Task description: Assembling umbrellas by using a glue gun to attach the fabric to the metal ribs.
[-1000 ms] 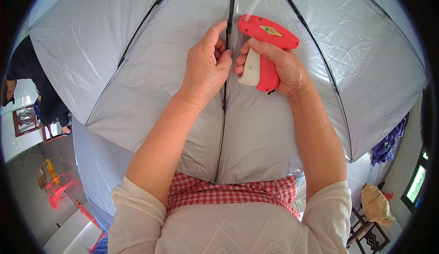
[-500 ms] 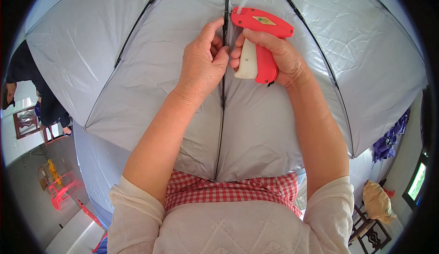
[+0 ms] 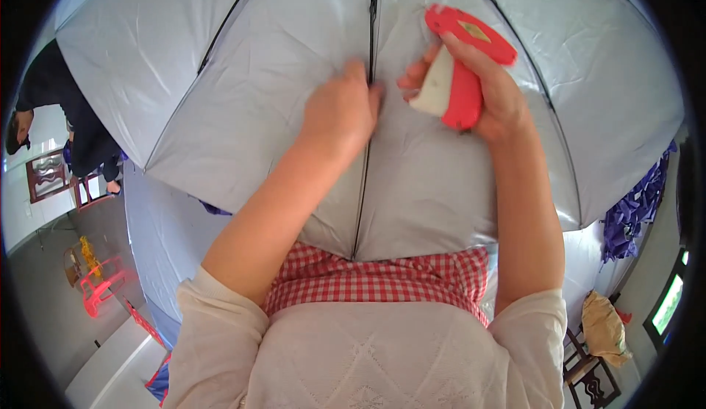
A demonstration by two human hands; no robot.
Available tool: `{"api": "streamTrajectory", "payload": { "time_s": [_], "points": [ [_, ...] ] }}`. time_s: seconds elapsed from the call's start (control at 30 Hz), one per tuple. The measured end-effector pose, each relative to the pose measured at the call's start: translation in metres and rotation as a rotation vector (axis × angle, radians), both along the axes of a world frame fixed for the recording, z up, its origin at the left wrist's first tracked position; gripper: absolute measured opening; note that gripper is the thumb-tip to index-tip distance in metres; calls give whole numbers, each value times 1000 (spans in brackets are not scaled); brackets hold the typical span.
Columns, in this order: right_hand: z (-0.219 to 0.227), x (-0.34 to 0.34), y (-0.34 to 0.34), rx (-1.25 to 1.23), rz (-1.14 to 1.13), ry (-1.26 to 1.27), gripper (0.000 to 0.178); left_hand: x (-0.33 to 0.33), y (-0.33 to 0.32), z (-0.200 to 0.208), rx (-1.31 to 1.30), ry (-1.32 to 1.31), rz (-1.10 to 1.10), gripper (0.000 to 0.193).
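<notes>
An open umbrella [image 3: 265,115], its silver-grey underside toward me, spreads across most of the view. My left hand [image 3: 340,115], somewhat blurred, has its fingers curled in at the umbrella's middle black rib [image 3: 373,41], the thumb reaching over to the rib's right side. In my right hand [image 3: 500,96] is a tagging gun [image 3: 465,85] with a red body and a white trigger part. It is held apart from the rib, over the panel to the right, and its front points up and left. The fingertips lie around the white trigger part.
A red-checked cloth [image 3: 375,280] lies below the umbrella's near edge. Dark purple folded fabric [image 3: 636,210] hangs at the right, above a tan sack [image 3: 604,328] on a wooden chair. Far left, a person in dark clothes [image 3: 62,107] bends over; a red plastic chair [image 3: 95,291] stands nearer.
My right hand and the tagging gun have moved right, away from the middle rib. The umbrella's near edge has shifted up, away from me. My left hand has slid slightly down along the rib.
</notes>
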State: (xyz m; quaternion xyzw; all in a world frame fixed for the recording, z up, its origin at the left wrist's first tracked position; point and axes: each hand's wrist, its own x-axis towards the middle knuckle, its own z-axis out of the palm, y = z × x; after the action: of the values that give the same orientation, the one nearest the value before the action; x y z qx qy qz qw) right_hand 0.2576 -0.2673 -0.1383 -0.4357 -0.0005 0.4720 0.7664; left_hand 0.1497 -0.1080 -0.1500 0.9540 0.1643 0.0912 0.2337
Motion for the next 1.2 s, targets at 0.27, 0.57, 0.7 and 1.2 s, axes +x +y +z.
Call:
{"api": "streamTrajectory", "payload": {
  "time_s": [0.27,0.57,0.7,1.2],
  "points": [
    [-7,-154,-12,-137,-41,250,27,-47,-10,-4,59,230,-12,14],
    [-9,-131,6,-78,-84,212,28,-72,2,-6,-759,-18,216,10],
    [-8,-133,7,-129,-14,224,29,-73,1,-1,-887,13,282,14],
    [-16,-123,7,-20,102,331,26,-69,3,1,-879,24,303,8]
  ]
}}
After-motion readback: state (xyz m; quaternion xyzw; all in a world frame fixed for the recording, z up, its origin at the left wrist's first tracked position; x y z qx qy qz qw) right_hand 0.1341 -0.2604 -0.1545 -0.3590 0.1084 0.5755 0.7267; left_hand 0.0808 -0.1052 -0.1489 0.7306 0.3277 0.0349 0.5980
